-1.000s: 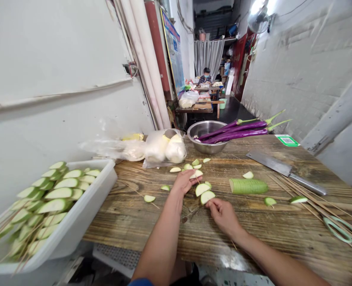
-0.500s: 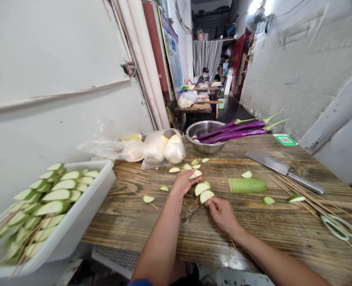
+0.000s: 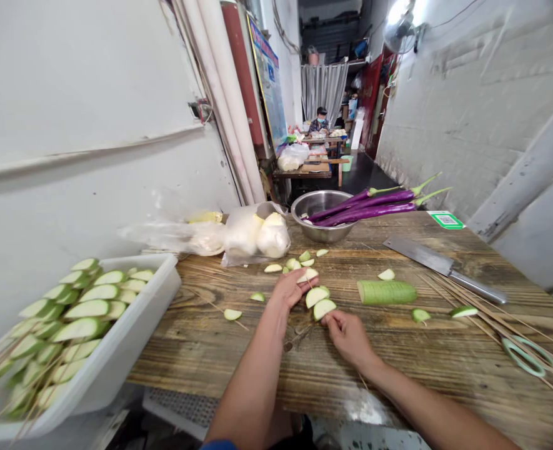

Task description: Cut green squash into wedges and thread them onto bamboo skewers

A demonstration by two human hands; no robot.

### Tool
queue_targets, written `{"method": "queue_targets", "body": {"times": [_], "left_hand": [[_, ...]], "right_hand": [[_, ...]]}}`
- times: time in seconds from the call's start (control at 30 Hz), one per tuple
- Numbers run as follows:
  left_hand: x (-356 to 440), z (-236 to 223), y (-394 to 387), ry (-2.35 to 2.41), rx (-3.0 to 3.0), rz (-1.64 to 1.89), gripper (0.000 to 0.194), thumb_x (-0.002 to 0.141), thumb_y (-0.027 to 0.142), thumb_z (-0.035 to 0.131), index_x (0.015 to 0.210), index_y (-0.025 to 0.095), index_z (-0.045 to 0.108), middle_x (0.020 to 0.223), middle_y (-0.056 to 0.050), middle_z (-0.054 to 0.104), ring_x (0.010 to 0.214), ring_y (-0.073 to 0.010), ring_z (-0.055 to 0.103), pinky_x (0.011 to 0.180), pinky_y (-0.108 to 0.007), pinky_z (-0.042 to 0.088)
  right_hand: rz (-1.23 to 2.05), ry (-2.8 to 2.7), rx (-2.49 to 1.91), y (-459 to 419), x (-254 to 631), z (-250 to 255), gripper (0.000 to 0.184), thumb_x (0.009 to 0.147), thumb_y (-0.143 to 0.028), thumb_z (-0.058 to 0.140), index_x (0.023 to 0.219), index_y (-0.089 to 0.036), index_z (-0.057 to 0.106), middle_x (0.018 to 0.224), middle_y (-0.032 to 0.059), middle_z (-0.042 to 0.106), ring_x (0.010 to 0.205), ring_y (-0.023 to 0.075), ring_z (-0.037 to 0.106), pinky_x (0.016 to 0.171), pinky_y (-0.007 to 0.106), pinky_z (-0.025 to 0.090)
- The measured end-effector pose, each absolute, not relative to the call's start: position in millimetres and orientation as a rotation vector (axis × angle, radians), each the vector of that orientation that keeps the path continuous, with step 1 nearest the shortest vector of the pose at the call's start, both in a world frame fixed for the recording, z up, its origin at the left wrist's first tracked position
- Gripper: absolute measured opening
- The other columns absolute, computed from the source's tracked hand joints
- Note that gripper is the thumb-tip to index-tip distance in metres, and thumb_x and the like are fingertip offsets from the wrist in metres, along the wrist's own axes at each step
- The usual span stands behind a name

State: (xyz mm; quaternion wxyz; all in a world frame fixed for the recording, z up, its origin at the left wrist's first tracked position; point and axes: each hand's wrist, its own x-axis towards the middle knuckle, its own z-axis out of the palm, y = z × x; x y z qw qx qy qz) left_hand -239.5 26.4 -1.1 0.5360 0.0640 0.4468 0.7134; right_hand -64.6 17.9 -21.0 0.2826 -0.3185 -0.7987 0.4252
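My left hand [image 3: 291, 289] holds a pale half-round slice of green squash [image 3: 307, 275] between thumb and fingers, the fingers fairly straight. My right hand [image 3: 350, 335] is closed in a pinch at the lower edge of a squash slice [image 3: 324, 309]. A thin wooden skewer [image 3: 363, 380] shows below that hand; its grip hides the part between. Another squash slice [image 3: 317, 297] overlaps this one just above. Whether the skewer passes through each slice is hard to see. To the right lies a sliced length of green squash [image 3: 387, 292].
A white tub [image 3: 157, 297] of skewered slices stands at left. Behind are bagged white vegetables [image 3: 274, 236] and a steel bowl [image 3: 325, 233] with purple eggplants [image 3: 374, 207]. A cleaver [image 3: 421, 254], loose skewers [image 3: 473, 303] and scissors [image 3: 524, 357] lie right. A masked person [image 3: 320, 122] sits far back.
Both hands and the slices stay almost in place. The view has shifted very slightly. The person at the back has raised their head a little.
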Motion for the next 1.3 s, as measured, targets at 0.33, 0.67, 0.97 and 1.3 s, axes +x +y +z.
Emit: {"method": "queue_targets", "body": {"times": [0.33,0.67,0.97,1.3], "left_hand": [[-230,-5,31,1.095,0.206,1.638,0.008,0.078,0.007,0.051,0.074,0.008,0.058,0.071,-0.009,0.064,0.064,-0.0139,0.063,0.072,-0.031,0.052],[-214,-2,29,1.052,0.344,1.622,0.008,0.072,0.013,0.058,0.077,0.007,0.061,0.070,-0.009,0.064,0.058,-0.0133,0.059,0.059,-0.025,0.048],[-220,12,23,0.844,0.447,1.583,0.032,0.078,0.040,0.055,0.095,0.014,0.060,0.087,-0.009,0.065,0.085,-0.0191,0.061,0.079,-0.034,0.049],[-217,10,19,0.894,0.585,1.668,0.024,0.070,0.022,0.066,0.092,0.014,0.060,0.087,-0.006,0.067,0.079,-0.0152,0.062,0.078,-0.029,0.049]], "right_hand": [[1.110,-2.114,-0.855,20,-67,-23,0.029,0.080,-0.025,0.037,0.065,-0.016,0.060,0.057,0.0015,0.058,0.054,0.0138,0.051,0.054,0.021,0.035],[1.046,-2.081,-0.918,23,-69,-23,0.029,0.080,-0.025,0.036,0.066,-0.016,0.060,0.056,0.0012,0.057,0.051,0.0132,0.050,0.052,0.020,0.034],[0.892,-1.993,-0.822,36,-69,-17,0.034,0.087,-0.031,0.035,0.078,-0.015,0.063,0.059,0.0010,0.058,0.053,0.0127,0.050,0.053,0.020,0.036],[0.880,-1.996,-0.784,41,-68,-25,0.032,0.087,-0.031,0.039,0.084,-0.016,0.067,0.074,0.0046,0.067,0.064,0.0156,0.059,0.065,0.024,0.044]]}}
